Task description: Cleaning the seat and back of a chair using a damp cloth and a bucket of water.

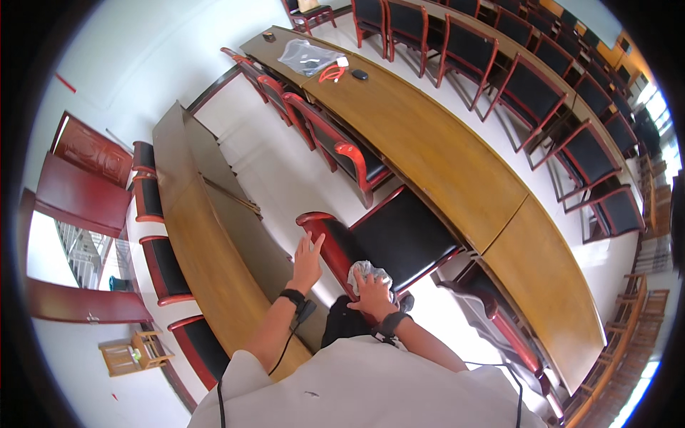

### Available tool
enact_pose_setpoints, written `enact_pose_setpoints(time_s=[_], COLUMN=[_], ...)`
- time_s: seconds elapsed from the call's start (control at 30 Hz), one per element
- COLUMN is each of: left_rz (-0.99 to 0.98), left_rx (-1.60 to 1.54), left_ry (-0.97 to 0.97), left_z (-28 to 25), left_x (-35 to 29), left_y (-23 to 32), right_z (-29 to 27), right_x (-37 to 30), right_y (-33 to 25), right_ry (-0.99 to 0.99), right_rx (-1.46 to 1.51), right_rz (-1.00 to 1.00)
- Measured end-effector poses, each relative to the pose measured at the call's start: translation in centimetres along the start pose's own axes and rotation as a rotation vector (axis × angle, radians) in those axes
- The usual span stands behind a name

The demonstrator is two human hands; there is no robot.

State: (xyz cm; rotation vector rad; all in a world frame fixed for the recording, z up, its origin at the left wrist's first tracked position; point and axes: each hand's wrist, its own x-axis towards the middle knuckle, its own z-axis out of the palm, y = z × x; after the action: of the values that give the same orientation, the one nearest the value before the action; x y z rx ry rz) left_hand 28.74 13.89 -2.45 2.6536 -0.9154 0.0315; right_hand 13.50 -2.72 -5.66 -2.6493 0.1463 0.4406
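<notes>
Directly in front of me stands a chair with a black padded seat [410, 239] and a red wooden frame [335, 260]. My right hand [372, 298] presses a crumpled grey-white cloth [365, 268] against the near end of the chair's backrest. Its fingers are spread over the cloth, and what lies under the palm is hidden. At the backrest's left side, my left hand [307, 265] is raised with fingers stretched out and holds nothing. Its fingertips come close to the red frame; whether they touch it I cannot tell. Dark bands with cables sit on both wrists.
A long wooden table [442, 164] curves along the right, bearing a clear plastic bag [307, 57], an orange cable [332, 73] and a black mouse-like object [359, 74]. Another long table [196, 207] runs on the left. More red-framed chairs [332, 135] line the tables.
</notes>
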Motion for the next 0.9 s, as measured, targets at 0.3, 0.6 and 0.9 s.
enact_pose_setpoints(time_s=[0.3, 0.6, 0.9], left_rz=[0.278, 0.544, 0.601], left_rx=[0.295, -0.244, -0.291], left_ry=[-0.215, -0.358, -0.284], left_z=[0.7, 2.1, 3.2], left_x=[10.7, 14.8, 14.0], left_y=[-8.1, -10.4, -11.8], right_z=[-2.3, -2.5, -2.5], right_x=[-1.4, -8.1, -6.2], right_y=[0.1, -3.2, -6.7], right_ry=[0.067, 0.288, 0.174], right_rx=[0.094, 0.254, -0.013], right_rz=[0.106, 0.447, 0.536])
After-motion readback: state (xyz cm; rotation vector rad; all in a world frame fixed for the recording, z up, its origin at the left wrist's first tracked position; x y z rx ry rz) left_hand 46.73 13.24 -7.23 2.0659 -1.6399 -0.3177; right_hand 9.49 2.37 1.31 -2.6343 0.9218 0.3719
